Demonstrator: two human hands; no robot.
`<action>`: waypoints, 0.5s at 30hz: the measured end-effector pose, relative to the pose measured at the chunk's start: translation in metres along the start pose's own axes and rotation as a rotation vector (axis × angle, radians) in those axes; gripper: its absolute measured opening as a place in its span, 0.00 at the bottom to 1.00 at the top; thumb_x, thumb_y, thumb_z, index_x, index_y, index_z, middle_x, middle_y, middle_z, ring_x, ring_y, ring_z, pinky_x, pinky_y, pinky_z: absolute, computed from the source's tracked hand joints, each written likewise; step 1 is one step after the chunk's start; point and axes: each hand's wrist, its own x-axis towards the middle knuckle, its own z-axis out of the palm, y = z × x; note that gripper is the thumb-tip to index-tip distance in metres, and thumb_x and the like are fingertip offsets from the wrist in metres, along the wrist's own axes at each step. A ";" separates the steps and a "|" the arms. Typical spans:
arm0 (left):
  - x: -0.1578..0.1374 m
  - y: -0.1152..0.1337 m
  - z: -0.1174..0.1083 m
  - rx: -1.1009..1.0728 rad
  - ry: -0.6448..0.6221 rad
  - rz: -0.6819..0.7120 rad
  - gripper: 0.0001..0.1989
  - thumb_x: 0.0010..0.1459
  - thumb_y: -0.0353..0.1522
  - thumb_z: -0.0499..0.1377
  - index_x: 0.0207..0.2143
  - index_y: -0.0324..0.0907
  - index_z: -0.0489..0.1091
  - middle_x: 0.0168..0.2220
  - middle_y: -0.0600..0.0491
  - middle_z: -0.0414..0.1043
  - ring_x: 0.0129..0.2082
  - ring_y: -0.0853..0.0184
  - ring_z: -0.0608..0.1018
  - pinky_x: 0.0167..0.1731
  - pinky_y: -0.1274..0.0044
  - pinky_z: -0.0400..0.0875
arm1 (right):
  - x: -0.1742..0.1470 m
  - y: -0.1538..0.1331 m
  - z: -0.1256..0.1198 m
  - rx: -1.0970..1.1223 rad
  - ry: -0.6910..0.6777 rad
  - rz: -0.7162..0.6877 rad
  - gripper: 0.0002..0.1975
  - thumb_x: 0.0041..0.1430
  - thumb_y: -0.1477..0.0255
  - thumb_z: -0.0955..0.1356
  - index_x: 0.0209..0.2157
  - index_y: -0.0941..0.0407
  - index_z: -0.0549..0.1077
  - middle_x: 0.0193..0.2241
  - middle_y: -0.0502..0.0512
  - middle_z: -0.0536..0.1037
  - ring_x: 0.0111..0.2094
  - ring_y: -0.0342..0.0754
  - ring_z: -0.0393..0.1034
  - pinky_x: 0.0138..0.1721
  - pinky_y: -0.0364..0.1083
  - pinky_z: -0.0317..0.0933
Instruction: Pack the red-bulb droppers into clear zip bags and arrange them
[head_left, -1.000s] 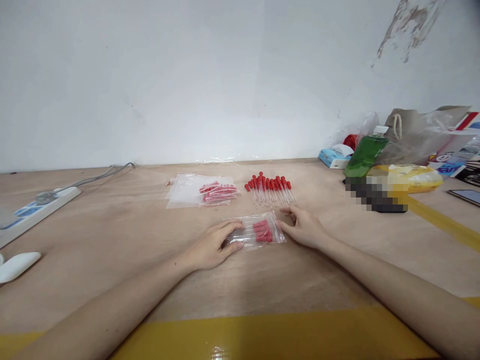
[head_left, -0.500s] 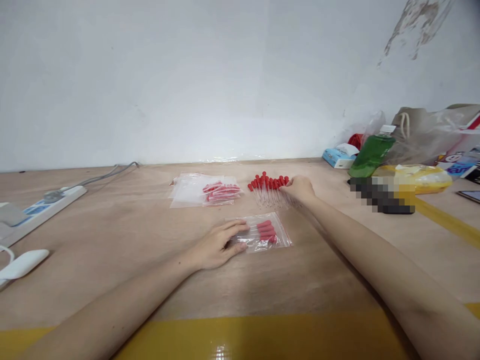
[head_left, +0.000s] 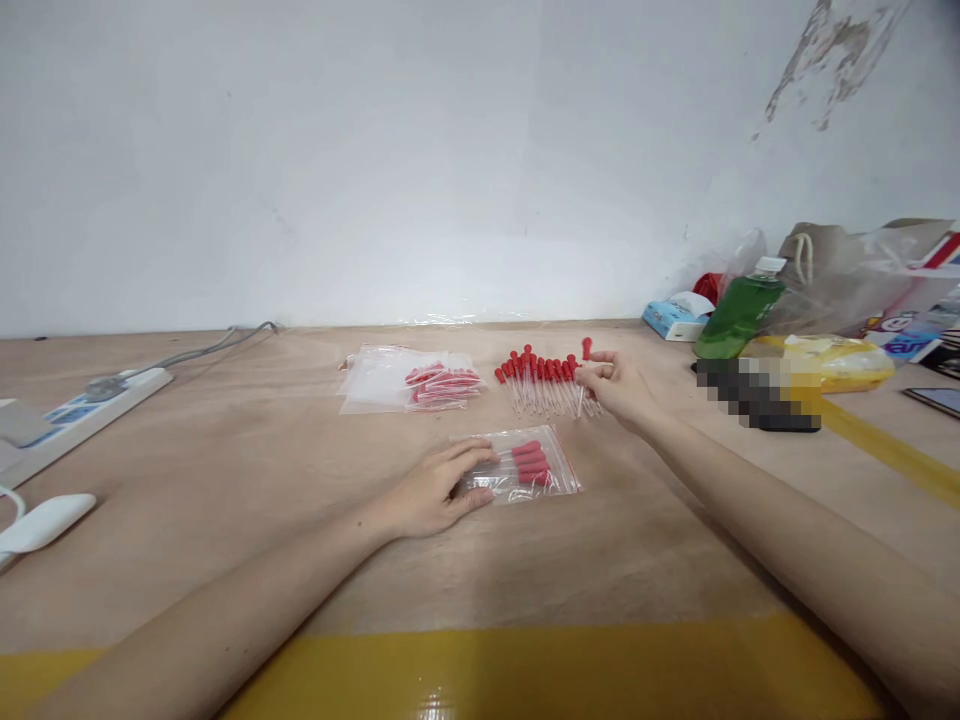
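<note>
A clear zip-lock bag [head_left: 559, 470] lies flat on the table, with several red-bulbed droppers [head_left: 532, 462] inside it. My left hand [head_left: 442, 487] grips the bag's left end, fingers on top and thumb at the near edge. Between the thumb and fingers of my right hand [head_left: 611, 385] is a single dropper [head_left: 586, 349], held upright with its red bulb above the fingers and its glass tube pointing down. Just left of that hand a row of loose droppers [head_left: 536, 372] lies on the table, bulbs toward the wall.
Flat empty bags [head_left: 375, 380] and filled bags [head_left: 444, 387] lie behind my left hand. A power strip [head_left: 82, 410] and a white plug [head_left: 52, 522] are at left. At right are a green bottle [head_left: 739, 315], a tissue pack [head_left: 675, 318] and a yellow packet [head_left: 855, 362].
My right hand has lifted one dropper out of the row and turned it upright, shifting slightly right. My left hand stays on the bag.
</note>
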 end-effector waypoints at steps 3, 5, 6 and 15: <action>0.000 0.002 -0.002 0.029 -0.037 -0.013 0.21 0.61 0.38 0.50 0.56 0.47 0.56 0.58 0.49 0.55 0.58 0.61 0.59 0.55 0.67 0.55 | -0.030 0.005 -0.005 0.164 -0.071 0.000 0.39 0.40 0.70 0.69 0.53 0.54 0.48 0.20 0.41 0.66 0.17 0.40 0.63 0.19 0.40 0.58; 0.000 0.003 -0.003 0.055 -0.061 -0.020 0.22 0.61 0.38 0.50 0.57 0.48 0.55 0.60 0.50 0.52 0.58 0.60 0.57 0.55 0.65 0.54 | -0.046 0.007 -0.005 0.203 -0.094 0.007 0.41 0.40 0.70 0.69 0.54 0.53 0.44 0.20 0.40 0.66 0.17 0.40 0.65 0.20 0.40 0.60; 0.000 0.003 -0.003 0.068 -0.072 -0.023 0.22 0.61 0.38 0.49 0.58 0.48 0.54 0.60 0.50 0.51 0.59 0.59 0.57 0.56 0.64 0.53 | -0.051 0.007 -0.004 0.224 -0.091 0.015 0.40 0.41 0.69 0.69 0.53 0.52 0.44 0.21 0.40 0.66 0.18 0.41 0.66 0.20 0.41 0.61; 0.000 0.001 -0.001 0.115 -0.090 -0.034 0.24 0.62 0.40 0.47 0.60 0.51 0.49 0.60 0.50 0.50 0.59 0.59 0.56 0.56 0.64 0.53 | -0.062 0.011 0.011 0.429 -0.153 0.071 0.27 0.43 0.62 0.69 0.40 0.51 0.49 0.21 0.41 0.70 0.22 0.42 0.71 0.25 0.42 0.64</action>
